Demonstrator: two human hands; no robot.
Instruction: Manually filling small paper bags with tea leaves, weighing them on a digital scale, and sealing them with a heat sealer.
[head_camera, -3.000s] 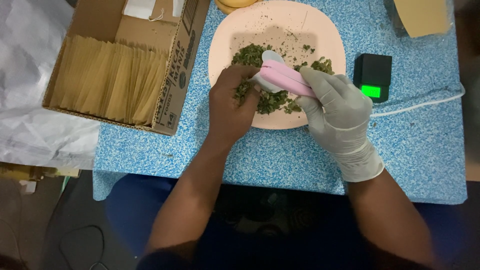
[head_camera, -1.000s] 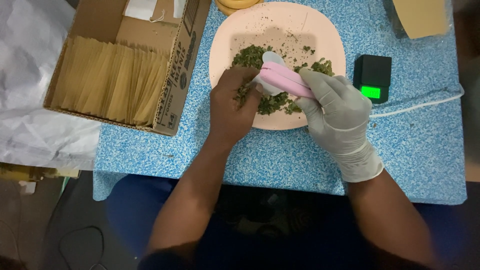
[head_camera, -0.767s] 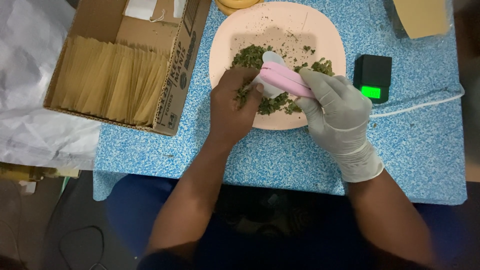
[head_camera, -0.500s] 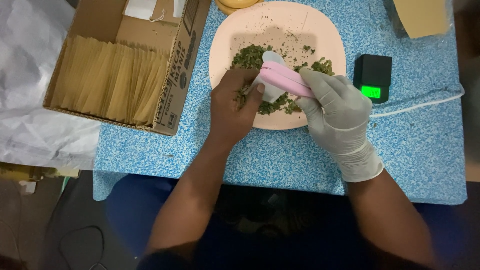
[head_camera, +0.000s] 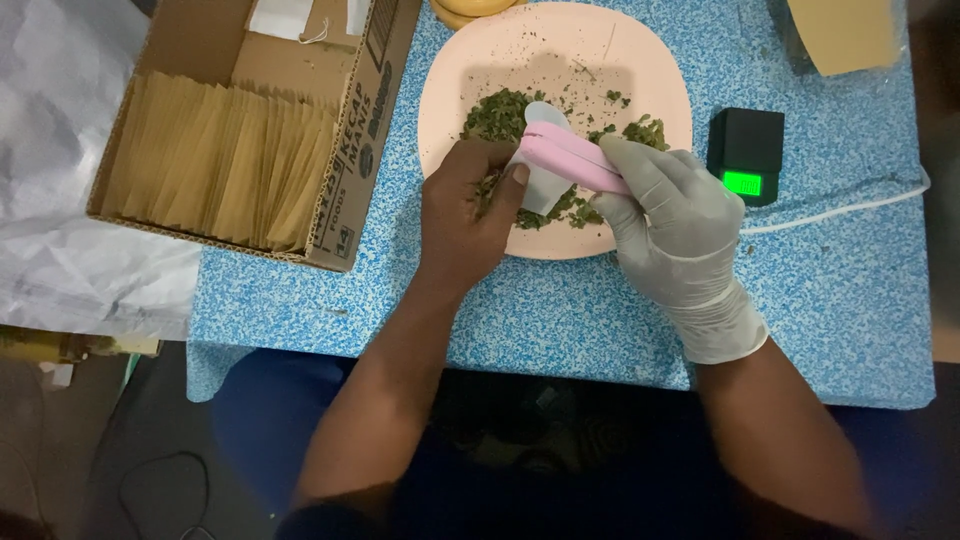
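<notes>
— What's at the far left?

— A cardboard box (head_camera: 250, 130) of tan paper packets on the speckled blue surface (head_camera: 560, 310). Next, the bare left hand (head_camera: 465, 215), fingers curled, pinching a small white sachet (head_camera: 540, 185) over the pink plate (head_camera: 450, 110).

— And the dried green herb (head_camera: 500, 115)?

— Heaped on the plate, touching and just beyond both hands.

— The right hand?

— The gloved right hand (head_camera: 670, 230) is closed around a pink sealer (head_camera: 570, 160); its long axis slants up-left, crossing the sachet. A black scale (head_camera: 745, 155) lies just beside.
</notes>
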